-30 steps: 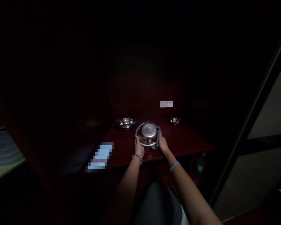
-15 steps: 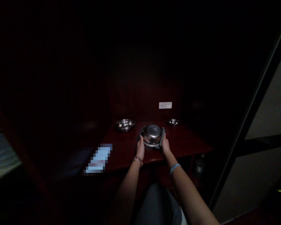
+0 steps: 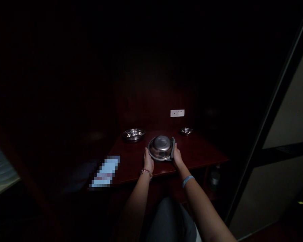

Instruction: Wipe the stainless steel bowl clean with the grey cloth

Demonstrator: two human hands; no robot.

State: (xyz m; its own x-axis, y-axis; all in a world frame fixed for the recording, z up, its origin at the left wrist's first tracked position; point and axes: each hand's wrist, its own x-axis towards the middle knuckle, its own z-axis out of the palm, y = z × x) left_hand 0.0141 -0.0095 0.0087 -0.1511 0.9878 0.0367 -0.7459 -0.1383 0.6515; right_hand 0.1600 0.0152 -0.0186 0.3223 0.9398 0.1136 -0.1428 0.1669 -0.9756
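In the head view, a shiny round silver metal bowl is being held upside down at the centre, its base being turned upward, above the near half of a glossy dark red wooden tabletop. Whether its rim is being rested on the surface cannot be told.

Taking the bowl as the middle of the dial, the bare left hand is being kept against its rim at 8 o'clock; the grip is being closed around the edge, with the thumb side being turned up. At 4 o'clock, the bare right hand is being closed on a folded grey cloth, which is being pressed against the bowl's side; the fingers beneath are being hidden. A beaded bracelet is being worn on the left wrist and a pale blue band on the right forearm.

At 10 o'clock, a pile of shallow round silver metal dishes is being carried by the tabletop, and at 2 o'clock a small silver metal bowl. A white rectangular socket plate is being borne by the wall at 1 o'clock. At 8 o'clock, a bright blue area is being blurred into squares. Below the tabletop, at 4 o'clock, a dim bottle is being half swallowed by shadow.
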